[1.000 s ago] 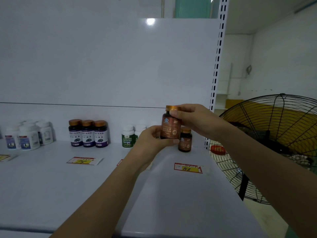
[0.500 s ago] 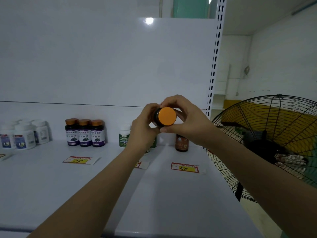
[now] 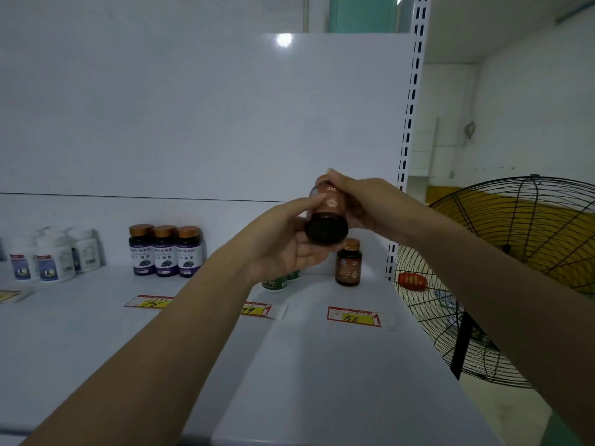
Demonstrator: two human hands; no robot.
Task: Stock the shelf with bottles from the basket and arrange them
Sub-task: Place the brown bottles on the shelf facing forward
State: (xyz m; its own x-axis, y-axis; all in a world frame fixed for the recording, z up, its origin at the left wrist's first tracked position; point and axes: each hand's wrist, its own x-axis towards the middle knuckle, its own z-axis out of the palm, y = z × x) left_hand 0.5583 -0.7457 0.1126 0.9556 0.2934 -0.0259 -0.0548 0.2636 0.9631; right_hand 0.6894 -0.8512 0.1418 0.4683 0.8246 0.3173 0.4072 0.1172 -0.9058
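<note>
Two hands hold one brown bottle [image 3: 326,220] in the air above the shelf [image 3: 322,365], tipped so its dark round base faces the camera and its copper cap [image 3: 319,181] points up and away. The left hand [image 3: 286,243] cups it from below, thumb laid along the side and fingers curled under the base. The right hand [image 3: 367,204] wraps its fingers over the cap end and upper label.

I judge it a small, rigid pill bottle, light enough for one hand, with hard walls that will not give under a squeeze. Whether it is glass or plastic I cannot tell. The glossy label may slide a little in the fingers, so the safest hold is round the middle of the body, or round the cap's edge for setting it down upright.

Half a second earlier the orange cap top faced the camera; a second ago the bottle stood upright between the same hands. It has since been turned end for end, which looks like an inspection.

Just below and behind stands a matching brown bottle [image 3: 348,265], above the price tag marked 158 [image 3: 354,316]. Left of that, green-labelled bottles [image 3: 275,282] are partly hidden by the left hand, then come three purple-labelled bottles [image 3: 165,252] and a group of white bottles [image 3: 51,259]. To the right of the shelf is a floor fan [image 3: 521,252]. The basket is out of view.
</note>
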